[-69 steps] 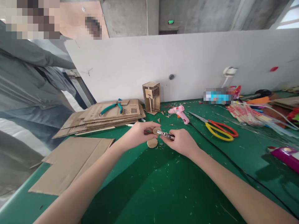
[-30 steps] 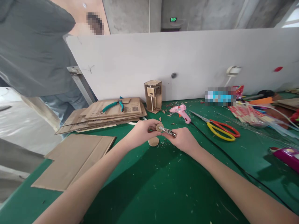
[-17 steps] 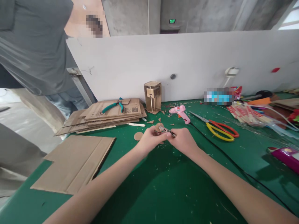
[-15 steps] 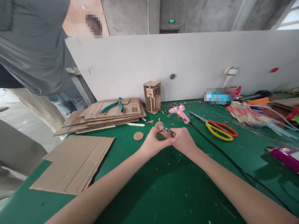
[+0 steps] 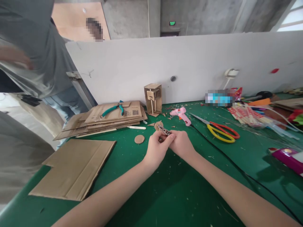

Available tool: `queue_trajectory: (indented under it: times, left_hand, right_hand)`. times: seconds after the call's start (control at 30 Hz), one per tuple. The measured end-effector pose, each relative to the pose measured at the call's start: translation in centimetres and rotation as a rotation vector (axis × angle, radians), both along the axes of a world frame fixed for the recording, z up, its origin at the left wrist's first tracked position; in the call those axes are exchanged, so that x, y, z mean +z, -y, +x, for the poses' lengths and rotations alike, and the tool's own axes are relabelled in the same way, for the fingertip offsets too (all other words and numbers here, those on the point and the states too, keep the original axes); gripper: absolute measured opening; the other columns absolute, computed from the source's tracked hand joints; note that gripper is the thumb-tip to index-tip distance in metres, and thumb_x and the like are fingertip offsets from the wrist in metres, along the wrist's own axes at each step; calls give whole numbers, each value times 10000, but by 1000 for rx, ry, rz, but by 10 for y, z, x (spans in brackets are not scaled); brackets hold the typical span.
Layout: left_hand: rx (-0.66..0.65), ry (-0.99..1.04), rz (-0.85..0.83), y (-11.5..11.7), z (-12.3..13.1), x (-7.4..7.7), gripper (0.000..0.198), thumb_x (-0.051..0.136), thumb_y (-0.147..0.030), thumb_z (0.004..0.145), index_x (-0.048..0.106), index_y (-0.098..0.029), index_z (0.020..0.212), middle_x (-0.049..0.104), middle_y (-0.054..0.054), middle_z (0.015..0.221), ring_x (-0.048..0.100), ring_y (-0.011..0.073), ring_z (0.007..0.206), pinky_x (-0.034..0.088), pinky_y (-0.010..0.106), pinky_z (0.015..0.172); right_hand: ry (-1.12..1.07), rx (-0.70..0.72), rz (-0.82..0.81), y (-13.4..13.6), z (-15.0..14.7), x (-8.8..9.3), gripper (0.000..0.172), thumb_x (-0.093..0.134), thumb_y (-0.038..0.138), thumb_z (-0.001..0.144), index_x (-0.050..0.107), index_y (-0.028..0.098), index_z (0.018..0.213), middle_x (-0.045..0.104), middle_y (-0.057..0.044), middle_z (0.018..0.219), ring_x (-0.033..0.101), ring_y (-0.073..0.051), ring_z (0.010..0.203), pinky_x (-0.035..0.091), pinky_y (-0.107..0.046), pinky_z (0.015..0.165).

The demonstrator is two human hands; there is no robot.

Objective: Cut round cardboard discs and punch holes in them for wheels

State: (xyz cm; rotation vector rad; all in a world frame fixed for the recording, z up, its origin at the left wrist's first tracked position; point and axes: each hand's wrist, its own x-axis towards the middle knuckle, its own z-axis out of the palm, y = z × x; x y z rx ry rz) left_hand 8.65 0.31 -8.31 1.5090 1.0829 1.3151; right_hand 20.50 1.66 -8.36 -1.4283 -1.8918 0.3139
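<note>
The left edge of our green worktop slants past a notched cardboard sheet, and a white panel bounds the far side. Toward us, the surface spreads between our forearms; on our right, scissors and a pink glue gun narrow the room. Our left hand and right hand, fingers curled in, meet around a small metal tool. A cardboard disc sits at its tip, just beyond both hands; a second disc lies left of them.
</note>
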Motion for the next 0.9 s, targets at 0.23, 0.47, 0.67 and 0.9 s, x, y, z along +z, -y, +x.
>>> queue_trajectory:
  times: [0.23,0.47,0.67,0.9]
  left_hand:
    - [-10,-33,-19,-12,-7,-6,288,630,-421,773,606,-137,732,611,30,685,542,143,652,420,247,575]
    - [31,-76,-55,-17,-12,-4,282,643,-423,754,595,-157,671,634,30,660,570,149,615,438,261,549]
    - [88,-180,-5,-11,-13,3,252,653,-405,751,617,-168,674,651,37,699,614,176,674,479,294,603]
    - [95,-260,92,6,-1,13,184,679,-314,741,604,-169,655,633,45,793,607,198,794,462,355,765]
  right_hand:
    - [-79,108,-72,-1,-5,-3,171,554,257,789,693,170,741,713,-81,717,633,-200,647,397,-252,543]
    - [-309,260,-270,2,0,1,154,534,239,756,651,168,827,689,-45,752,621,-184,696,447,-277,618]
    - [-971,348,-719,-4,3,3,322,426,393,825,569,194,616,600,-12,576,574,-154,561,468,-284,581]
    - [-894,123,-590,-8,-4,-8,746,234,750,833,469,209,377,406,-6,353,353,-106,336,247,-277,396]
